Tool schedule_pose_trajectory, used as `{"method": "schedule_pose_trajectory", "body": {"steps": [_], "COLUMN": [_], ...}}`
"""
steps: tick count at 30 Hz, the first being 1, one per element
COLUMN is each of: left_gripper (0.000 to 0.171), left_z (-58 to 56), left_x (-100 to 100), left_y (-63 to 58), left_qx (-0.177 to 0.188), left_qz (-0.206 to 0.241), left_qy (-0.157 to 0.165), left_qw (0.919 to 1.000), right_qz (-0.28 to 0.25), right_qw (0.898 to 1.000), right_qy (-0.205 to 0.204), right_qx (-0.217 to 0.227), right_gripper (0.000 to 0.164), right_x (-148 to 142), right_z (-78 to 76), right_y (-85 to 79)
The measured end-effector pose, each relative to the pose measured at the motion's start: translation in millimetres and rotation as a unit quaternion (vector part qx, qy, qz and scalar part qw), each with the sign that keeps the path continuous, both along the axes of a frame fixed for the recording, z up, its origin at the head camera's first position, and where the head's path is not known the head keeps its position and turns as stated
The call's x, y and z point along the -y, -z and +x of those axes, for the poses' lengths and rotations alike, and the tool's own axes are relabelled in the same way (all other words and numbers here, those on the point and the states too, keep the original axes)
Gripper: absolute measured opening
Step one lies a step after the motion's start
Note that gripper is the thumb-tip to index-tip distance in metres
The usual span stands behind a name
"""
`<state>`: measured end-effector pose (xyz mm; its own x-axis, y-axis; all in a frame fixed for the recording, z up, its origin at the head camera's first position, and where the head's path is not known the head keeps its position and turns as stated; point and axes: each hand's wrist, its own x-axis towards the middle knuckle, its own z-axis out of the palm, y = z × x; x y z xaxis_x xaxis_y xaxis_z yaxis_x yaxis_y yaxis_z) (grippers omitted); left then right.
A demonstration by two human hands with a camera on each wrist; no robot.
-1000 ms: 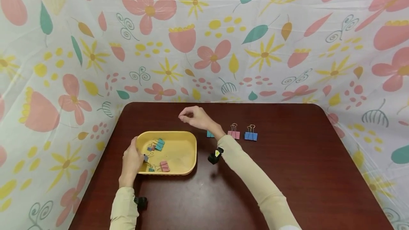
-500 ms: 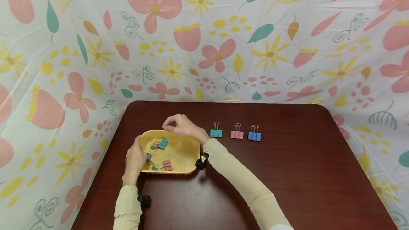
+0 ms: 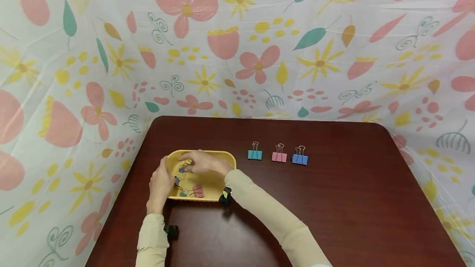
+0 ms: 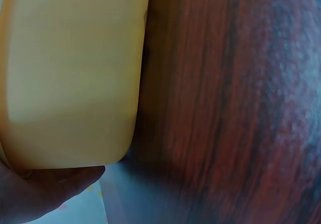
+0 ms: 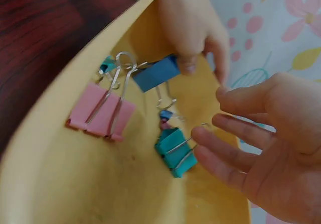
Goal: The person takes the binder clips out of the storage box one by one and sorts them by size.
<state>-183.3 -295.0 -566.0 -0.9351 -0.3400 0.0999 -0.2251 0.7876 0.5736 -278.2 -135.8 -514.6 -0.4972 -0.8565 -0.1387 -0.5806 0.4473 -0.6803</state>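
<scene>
My left hand [image 3: 161, 186] grips the left end of a yellow plastic tray [image 3: 216, 182], its thumb over the rim. In the left wrist view the tray's outer wall [image 4: 75, 83] fills the left side. My right hand [image 5: 281, 143] is over the tray with fingers parted, fingertips right at the wire handles of a teal binder clip [image 5: 175, 152]; nothing is pinched. Also inside are a pink binder clip [image 5: 103, 112], a blue binder clip [image 5: 156, 74] by the left thumb, a small teal clip [image 5: 106, 65] and a small blue clip [image 5: 165, 115].
On the dark wood table [image 3: 334, 201], right of the tray, a teal binder clip [image 3: 255, 155], a pink binder clip [image 3: 279, 157] and a blue binder clip [image 3: 299, 159] stand in a row, handles up. A flower-patterned cloth [image 3: 237, 52] surrounds the table's back and sides.
My right hand has come from behind the tray, near the standing clips, leftward and down into the tray. The left hand keeps its hold on the tray. The view has shifted slightly.
</scene>
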Motion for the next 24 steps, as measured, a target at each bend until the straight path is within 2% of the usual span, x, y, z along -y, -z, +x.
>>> {"method": "schedule_pose_trajectory", "body": {"steps": [6,16,24], "left_gripper": [0.062,0.062,0.059], "left_z": [0.3,-0.6,0.4], "left_x": [-2,-1,-1], "left_y": [-0.3,-1.3,0.0], "left_qx": [-0.004,-0.01,-0.002], "left_qz": [0.0,0.001,0.003], "left_qy": [0.001,-0.006,-0.011], "left_qw": [1.0,0.9999,0.9999], "right_qz": [0.011,-0.014,-0.049], "right_qw": [0.999,0.992,0.988], "right_qy": [0.003,0.069,0.104], "right_qx": [-0.03,-0.103,-0.102], "right_gripper": [0.042,0.024,0.017], "right_x": [2,-13,-34], "right_z": [-1.5,-5.5,-8.7], "right_y": [9.6,11.1,7.5]}}
